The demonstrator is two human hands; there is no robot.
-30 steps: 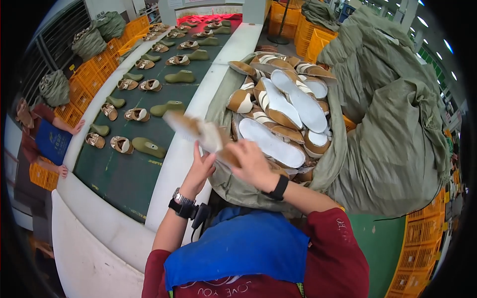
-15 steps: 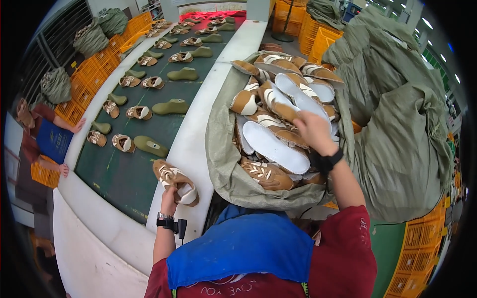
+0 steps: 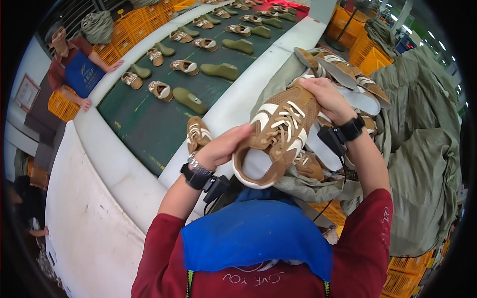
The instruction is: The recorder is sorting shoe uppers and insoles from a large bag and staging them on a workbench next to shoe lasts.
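Observation:
A brown sneaker (image 3: pixel 285 129) with white stripes and laces is held up in front of me, its opening toward me and its toe pointing away. My right hand (image 3: pixel 330 99) grips it by the toe. At its left side, near the opening, is my left hand (image 3: pixel 223 146), its thumb side against the upper and the other fingers mostly hidden. Behind my left wrist, a second brown sneaker (image 3: pixel 198 133) rests at the conveyor's near edge. More sneakers (image 3: pixel 362 99) fill a grey-green cloth sack (image 3: pixel 271 82), partly hidden by my right arm.
Sneakers and green shoe lasts (image 3: pixel 218 71) stand in rows on the dark green conveyor (image 3: pixel 131 116), edged by a white rail (image 3: pixel 174 191). A co-worker (image 3: pixel 74 64) stands at its far left. Orange crates (image 3: pixel 126 37) and draped grey-green cloth (image 3: pixel 417 149) flank the area.
My left hand has let go of the sneaker by the conveyor and moved right to another one. My right hand has lifted that one from the sack. The view has shifted left.

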